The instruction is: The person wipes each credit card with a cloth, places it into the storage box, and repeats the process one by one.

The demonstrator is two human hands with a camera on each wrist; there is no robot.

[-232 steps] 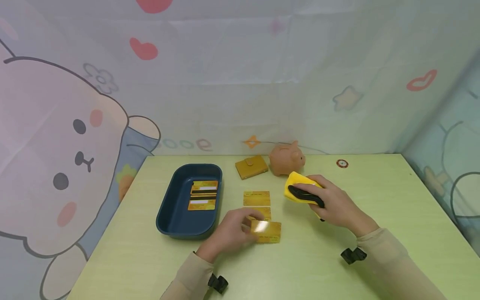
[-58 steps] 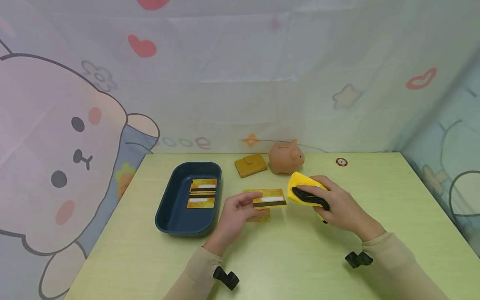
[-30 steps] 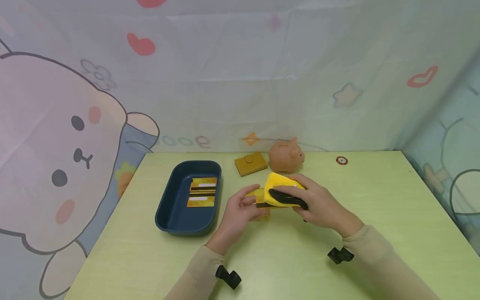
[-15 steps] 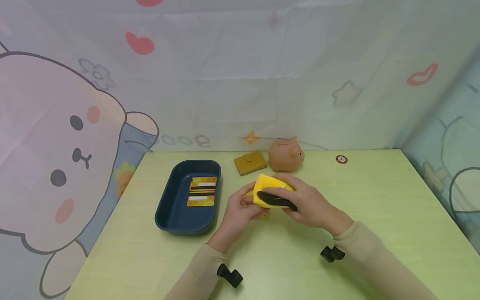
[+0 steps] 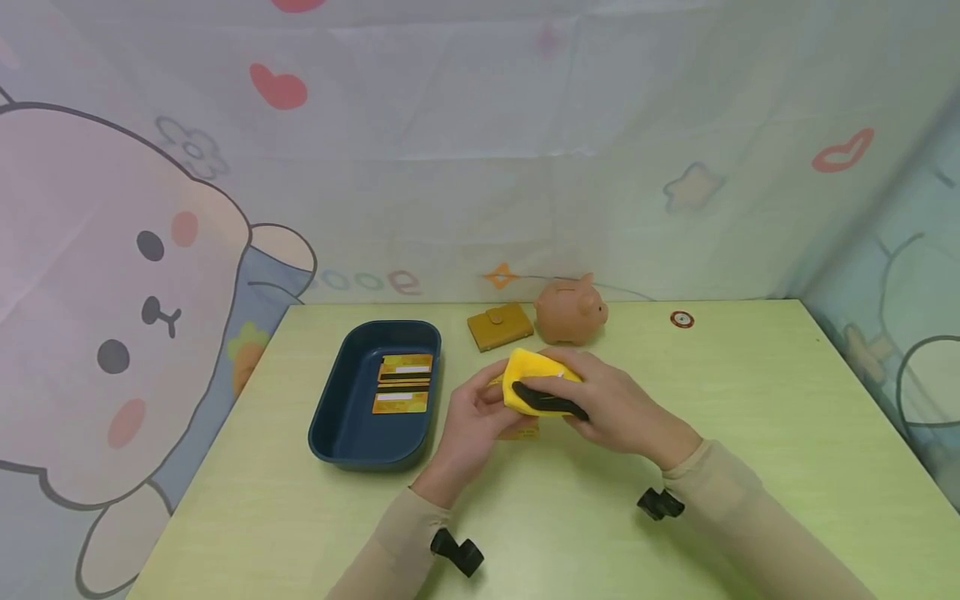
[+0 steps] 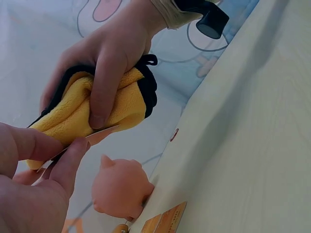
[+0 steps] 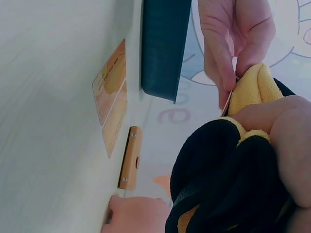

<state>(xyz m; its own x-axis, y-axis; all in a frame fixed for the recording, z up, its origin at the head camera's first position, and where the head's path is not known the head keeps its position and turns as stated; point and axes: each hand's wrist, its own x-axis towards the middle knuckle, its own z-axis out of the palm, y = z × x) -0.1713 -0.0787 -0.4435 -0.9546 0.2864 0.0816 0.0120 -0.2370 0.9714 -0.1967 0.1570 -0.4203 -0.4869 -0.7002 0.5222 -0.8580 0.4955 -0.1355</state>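
Observation:
My left hand pinches a bank card by its edge, between thumb and fingers, raised over the table. My right hand grips a folded yellow cloth with black edging and presses it over the card, which it mostly covers in the head view. In the right wrist view, the cloth's black folds fill the lower right. Two gold cards lie on the table below the hands, one the nearer card, the other the farther card.
A dark blue tray stands to the left with gold cards inside, stripe side up. Behind the hands are a mustard card holder and a piggy bank. A red and white round chip lies at the back right.
The left hand has raised a card, stripe side showing, from above the table cards. My right hand has moved left, bringing the cloth onto that card and along toward the left fingers.

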